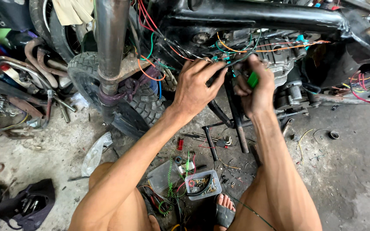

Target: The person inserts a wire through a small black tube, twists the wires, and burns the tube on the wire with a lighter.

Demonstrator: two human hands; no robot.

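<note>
My left hand (195,87) pinches a black wire (232,64) of the motorcycle's wiring bundle, just under the black frame tube (253,17). My right hand (255,87) is closed around a small green tool (252,79), held close to the same wire beside the engine (279,55). Orange, green and red wires (275,47) run loose across the engine. Both hands almost touch each other. What the green tool's tip does is hidden by my fingers.
A knobby front tyre (108,90) and fork leg (109,42) stand at the left. On the concrete floor lie a clear plastic box of small parts (203,185), a coiled green cable (170,179), a red-handled tool (180,144) and a dark tool pouch (28,205). My sandalled foot (225,211) is below.
</note>
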